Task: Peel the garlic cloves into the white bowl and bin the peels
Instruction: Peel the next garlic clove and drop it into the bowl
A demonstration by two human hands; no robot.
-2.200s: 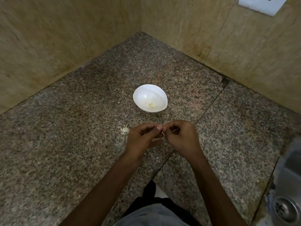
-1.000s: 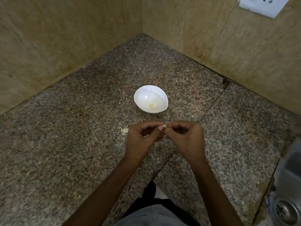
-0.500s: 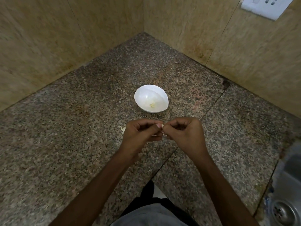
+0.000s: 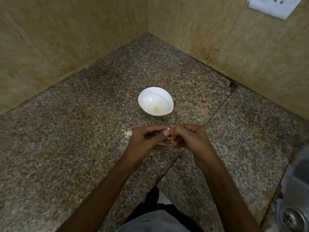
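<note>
A white bowl [image 4: 148, 97] stands on the granite counter [image 4: 66, 148] with one small peeled garlic piece [image 4: 157, 108] inside. Just in front of it, my left hand [image 4: 145, 141] and my right hand [image 4: 189, 138] meet fingertip to fingertip, both pinching a small pale garlic clove [image 4: 168, 129] between them. Only a sliver of the clove shows; pale peel bits [image 4: 171, 141] show under the fingers. A small clump of garlic and peel [image 4: 127, 132] lies on the counter just left of my left hand.
Tiled walls close the counter's far corner. A white wall socket [image 4: 275, 5] is at top right. A steel sink with its drain [image 4: 292, 218] sits at the lower right edge. My dark and grey clothing shows at the bottom.
Both hands have stayed together in front of the bowl, working the clove with small finger shifts. The bowl and the clump on the counter have not moved.
</note>
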